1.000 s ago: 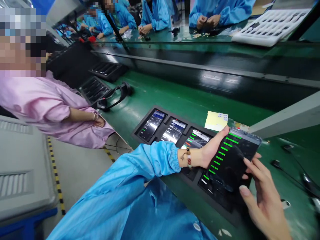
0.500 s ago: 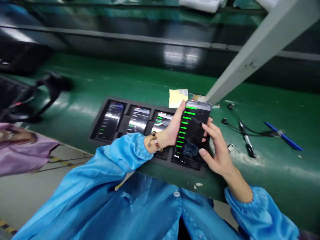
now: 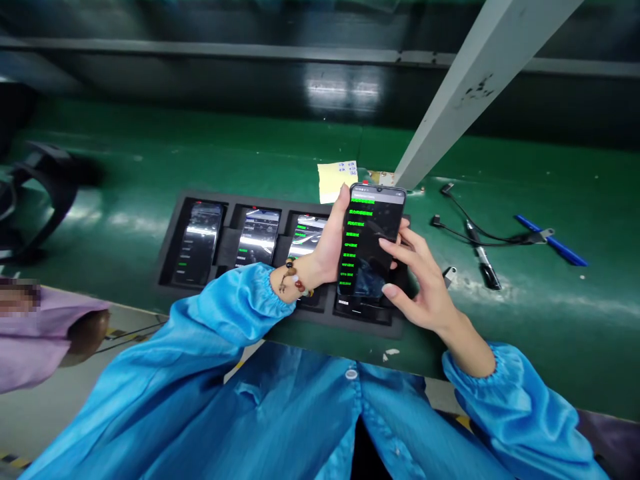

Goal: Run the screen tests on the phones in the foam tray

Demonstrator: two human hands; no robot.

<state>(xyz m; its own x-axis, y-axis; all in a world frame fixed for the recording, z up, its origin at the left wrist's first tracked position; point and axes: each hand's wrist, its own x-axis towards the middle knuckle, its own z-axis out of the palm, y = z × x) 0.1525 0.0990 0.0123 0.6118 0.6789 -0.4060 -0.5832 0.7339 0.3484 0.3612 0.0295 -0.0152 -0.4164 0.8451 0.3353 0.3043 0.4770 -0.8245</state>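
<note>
My left hand [image 3: 327,243] is wrapped round a smartphone [image 3: 373,243], tilted above the right end of a dark foam tray [image 3: 167,277]. Its black screen bears a column of green text lines. Over the right part of that screen is my right hand [image 3: 425,287], its fingers apart. The index fingertip is at the glass; whether it presses cannot be told. More smartphones lie face up in the tray slots: one at the left [image 3: 200,243], another beside it [image 3: 257,237] and a third [image 3: 307,233] partly behind my left hand. One more phone lies mostly hidden beneath the held one.
A yellow note [image 3: 333,183] lies behind the tray, near a grey slanted post [image 3: 445,93]. On the right are a black cable [image 3: 490,237], a black marker [image 3: 483,257] and a blue pen [image 3: 565,247]. A black strap [image 3: 55,207] and another person's pink sleeve [image 3: 45,333] are at the left.
The whole view has shifted, so the bench things appear further left and slightly higher. On the held phone the green lines now read as text. Both hands keep nearly the same pose.
</note>
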